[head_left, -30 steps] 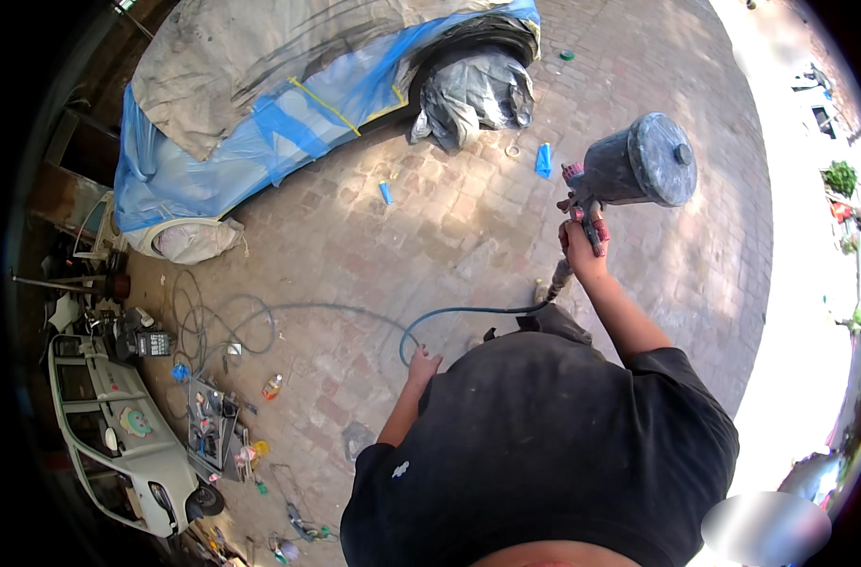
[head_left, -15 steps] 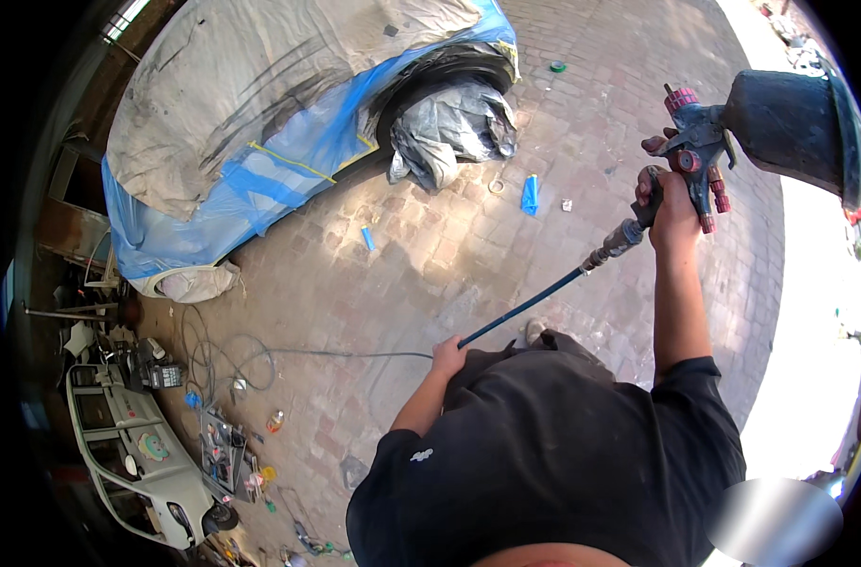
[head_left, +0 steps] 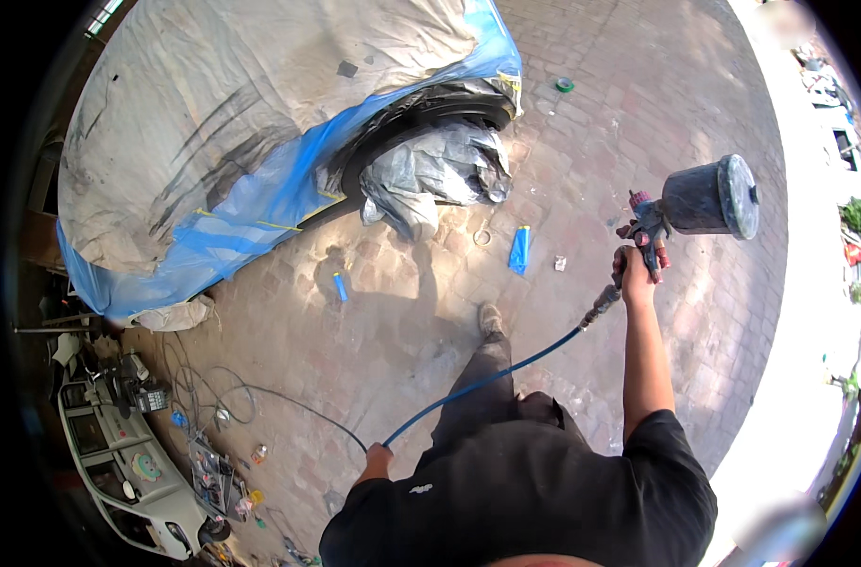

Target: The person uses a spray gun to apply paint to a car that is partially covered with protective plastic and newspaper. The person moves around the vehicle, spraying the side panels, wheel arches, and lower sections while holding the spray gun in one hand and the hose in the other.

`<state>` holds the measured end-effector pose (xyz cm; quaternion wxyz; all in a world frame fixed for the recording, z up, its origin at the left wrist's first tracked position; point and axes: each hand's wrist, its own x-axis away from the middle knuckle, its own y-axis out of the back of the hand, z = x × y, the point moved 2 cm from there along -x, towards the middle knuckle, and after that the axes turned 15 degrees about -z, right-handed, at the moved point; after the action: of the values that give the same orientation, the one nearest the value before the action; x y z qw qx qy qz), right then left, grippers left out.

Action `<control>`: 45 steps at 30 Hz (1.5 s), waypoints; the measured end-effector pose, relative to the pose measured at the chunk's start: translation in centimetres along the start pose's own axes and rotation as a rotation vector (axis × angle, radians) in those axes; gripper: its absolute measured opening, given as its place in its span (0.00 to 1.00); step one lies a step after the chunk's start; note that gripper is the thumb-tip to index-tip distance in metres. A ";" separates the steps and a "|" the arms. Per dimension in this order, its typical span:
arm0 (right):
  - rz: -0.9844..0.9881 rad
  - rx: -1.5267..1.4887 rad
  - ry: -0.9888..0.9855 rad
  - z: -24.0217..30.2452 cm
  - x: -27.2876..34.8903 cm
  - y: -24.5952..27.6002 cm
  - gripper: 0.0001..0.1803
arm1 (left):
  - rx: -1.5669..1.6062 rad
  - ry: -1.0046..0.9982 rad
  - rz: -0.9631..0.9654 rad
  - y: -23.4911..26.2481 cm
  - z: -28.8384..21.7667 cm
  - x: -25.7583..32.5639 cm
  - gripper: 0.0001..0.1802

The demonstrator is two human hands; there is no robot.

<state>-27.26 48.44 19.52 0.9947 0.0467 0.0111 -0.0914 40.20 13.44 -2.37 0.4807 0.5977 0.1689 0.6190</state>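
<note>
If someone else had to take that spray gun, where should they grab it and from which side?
Best by the handle below the body of the spray gun, where the right hand grips it now. Come from below and behind: the dark cup bulks out at the top, and the blue hose trails off the handle's base toward the left hand, so reach in beside that hose.

Black short-sleeved shirt (head_left: 534, 501), dark trousers (head_left: 482, 392)
</note>
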 end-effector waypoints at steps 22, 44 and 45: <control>0.345 0.123 -0.177 -15.3 -15.6 -27.3 0.03 | 0.116 0.062 0.061 2.1 -13.4 2.0 0.15; 0.451 0.190 -0.066 -15.0 -11.8 -36.3 0.05 | 0.111 0.069 0.062 -0.6 -17.3 3.7 0.11; 0.537 0.257 0.170 -14.6 -11.1 -36.8 0.05 | 0.099 0.063 0.072 -0.3 -17.2 3.9 0.11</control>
<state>-45.14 15.85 2.01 0.9647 0.1809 0.0698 0.1784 25.50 23.02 -4.31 0.4223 0.6066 0.1928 0.6454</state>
